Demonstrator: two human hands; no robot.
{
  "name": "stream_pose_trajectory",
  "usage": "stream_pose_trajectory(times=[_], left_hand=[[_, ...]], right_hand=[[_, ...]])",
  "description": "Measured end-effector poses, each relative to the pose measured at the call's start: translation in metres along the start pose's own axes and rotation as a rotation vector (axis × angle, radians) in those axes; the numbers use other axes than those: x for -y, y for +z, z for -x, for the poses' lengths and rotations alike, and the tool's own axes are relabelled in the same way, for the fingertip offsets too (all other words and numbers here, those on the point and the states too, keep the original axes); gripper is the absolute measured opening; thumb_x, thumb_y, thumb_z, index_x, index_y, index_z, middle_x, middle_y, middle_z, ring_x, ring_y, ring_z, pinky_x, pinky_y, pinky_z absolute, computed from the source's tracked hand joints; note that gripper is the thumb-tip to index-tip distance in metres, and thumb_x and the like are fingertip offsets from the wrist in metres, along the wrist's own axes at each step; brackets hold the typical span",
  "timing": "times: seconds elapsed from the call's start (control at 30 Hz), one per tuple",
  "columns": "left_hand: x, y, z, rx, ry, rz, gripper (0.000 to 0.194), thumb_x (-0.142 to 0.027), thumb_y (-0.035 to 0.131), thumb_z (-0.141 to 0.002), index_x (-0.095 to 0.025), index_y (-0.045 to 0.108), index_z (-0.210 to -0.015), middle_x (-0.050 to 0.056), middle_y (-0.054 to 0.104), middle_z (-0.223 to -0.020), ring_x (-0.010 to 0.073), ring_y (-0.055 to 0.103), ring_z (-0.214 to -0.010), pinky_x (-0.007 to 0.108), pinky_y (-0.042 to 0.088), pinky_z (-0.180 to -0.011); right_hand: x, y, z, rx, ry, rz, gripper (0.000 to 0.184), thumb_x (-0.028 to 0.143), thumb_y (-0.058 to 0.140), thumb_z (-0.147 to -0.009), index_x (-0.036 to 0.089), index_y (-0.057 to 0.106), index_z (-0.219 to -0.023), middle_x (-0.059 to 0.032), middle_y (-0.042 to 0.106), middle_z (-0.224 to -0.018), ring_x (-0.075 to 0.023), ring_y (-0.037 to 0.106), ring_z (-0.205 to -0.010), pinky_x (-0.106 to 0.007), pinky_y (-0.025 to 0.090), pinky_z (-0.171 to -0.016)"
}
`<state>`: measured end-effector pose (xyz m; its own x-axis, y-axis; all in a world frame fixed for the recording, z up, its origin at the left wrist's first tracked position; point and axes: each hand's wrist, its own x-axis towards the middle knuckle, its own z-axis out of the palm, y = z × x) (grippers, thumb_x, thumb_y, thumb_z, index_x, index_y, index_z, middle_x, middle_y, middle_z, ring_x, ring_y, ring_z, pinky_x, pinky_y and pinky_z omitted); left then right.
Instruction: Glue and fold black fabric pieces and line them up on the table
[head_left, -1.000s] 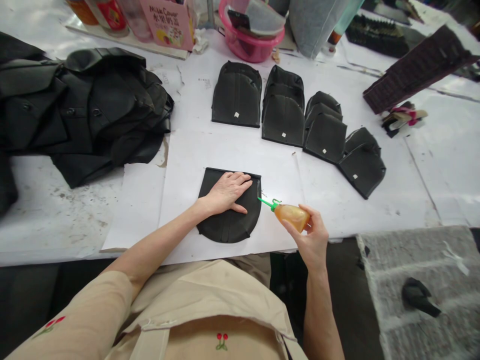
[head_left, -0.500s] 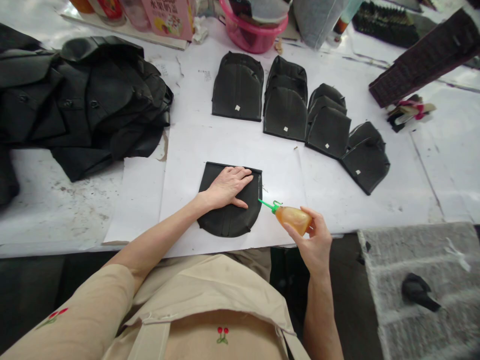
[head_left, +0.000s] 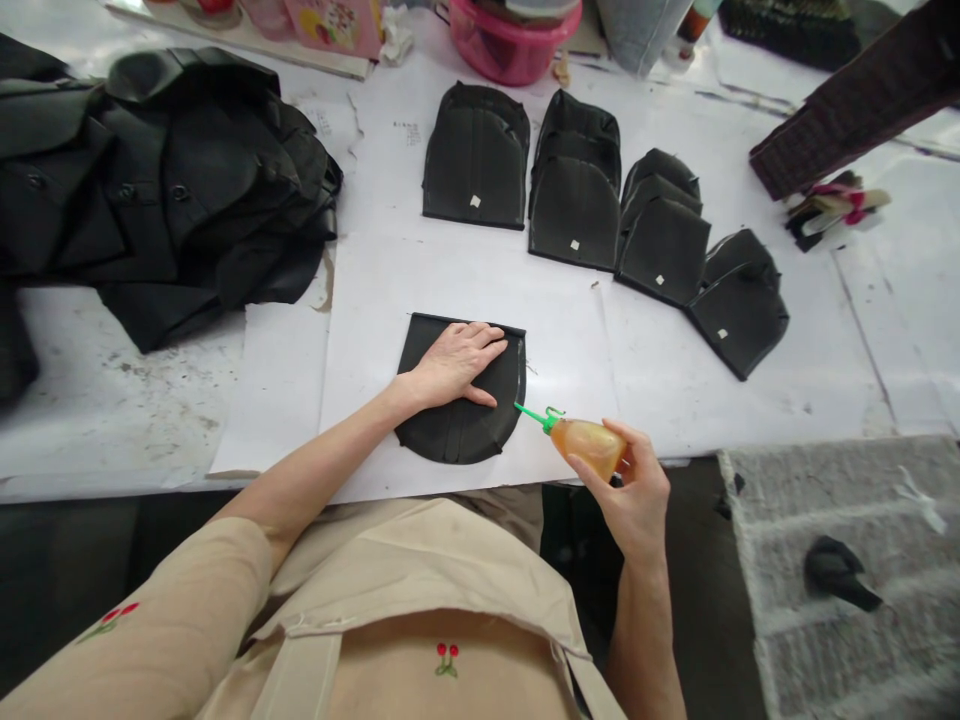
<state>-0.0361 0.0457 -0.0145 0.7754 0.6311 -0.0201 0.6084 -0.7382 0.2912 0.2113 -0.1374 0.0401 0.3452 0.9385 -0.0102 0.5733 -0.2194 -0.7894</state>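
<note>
A black rounded leather-like piece (head_left: 431,425) lies flat on white paper, its straight edge facing away from me. My left hand (head_left: 459,365) rests on it, palm down with the fingers spread. In my right hand (head_left: 634,485) is a squeeze glue bottle (head_left: 589,445) with amber contents, lying tilted between thumb and fingers. Its thin green nozzle (head_left: 532,413) meets the piece's right edge, at the start of the curve. A shiny wet-looking line runs along that edge above the tip.
Overlapping stacks of similar black pieces (head_left: 574,215) with small white tags fan out beyond my hands. A heap of black material (head_left: 187,190) lies left. A pink basket (head_left: 517,45) stands at the back; a grey cloth-covered surface (head_left: 855,520) is at lower right.
The nozzle tip has slid a little down along the piece's right edge. The left hand stays in place on the piece. The whole view has shifted slightly.
</note>
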Motion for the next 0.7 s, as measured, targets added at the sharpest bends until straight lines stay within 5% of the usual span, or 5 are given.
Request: stream_pose_trajectory(times=[0.17,0.33,0.47,0.7], left_hand=[[-0.003,-0.002,0.001,-0.011,0.002,0.023,0.077,-0.057,0.078,-0.078,-0.011,0.055,-0.136,0.019,0.051,-0.147,0.0337,0.045,-0.136,0.042,0.035,-0.109],[-0.029,-0.005,0.023,-0.102,0.084,0.109,0.047,-0.034,0.078,-0.084,-0.012,0.064,-0.123,0.019,0.06,-0.133,0.0322,0.055,-0.126,0.047,0.038,-0.111],[-0.043,0.004,0.043,-0.115,0.195,0.287,0.025,-0.04,0.07,-0.09,-0.019,0.07,-0.102,0.011,0.066,-0.119,0.027,0.06,-0.119,0.049,0.041,-0.112],[-0.041,0.014,0.048,-0.11,0.144,0.325,0.024,-0.041,0.069,-0.091,-0.019,0.07,-0.099,0.011,0.064,-0.121,0.0278,0.058,-0.124,0.053,0.037,-0.116]], right_hand=[[-0.002,-0.001,0.006,-0.005,0.016,-0.015,0.055,0.047,0.083,-0.074,0.027,0.063,-0.121,-0.0069,0.066,-0.115,-0.0268,0.067,-0.099,-0.04,0.058,-0.083],[-0.006,0.001,0.006,-0.005,0.027,-0.039,0.055,0.045,0.084,-0.074,0.026,0.063,-0.121,-0.007,0.065,-0.118,-0.0267,0.067,-0.102,-0.041,0.058,-0.084],[-0.009,0.001,0.007,-0.007,0.027,-0.052,0.056,0.043,0.085,-0.073,0.026,0.062,-0.122,-0.0072,0.065,-0.119,-0.0268,0.067,-0.103,-0.041,0.058,-0.085],[-0.01,-0.002,0.016,-0.011,0.028,-0.048,0.055,0.042,0.085,-0.073,0.026,0.063,-0.121,-0.0069,0.065,-0.118,-0.0267,0.067,-0.102,-0.04,0.057,-0.084]])
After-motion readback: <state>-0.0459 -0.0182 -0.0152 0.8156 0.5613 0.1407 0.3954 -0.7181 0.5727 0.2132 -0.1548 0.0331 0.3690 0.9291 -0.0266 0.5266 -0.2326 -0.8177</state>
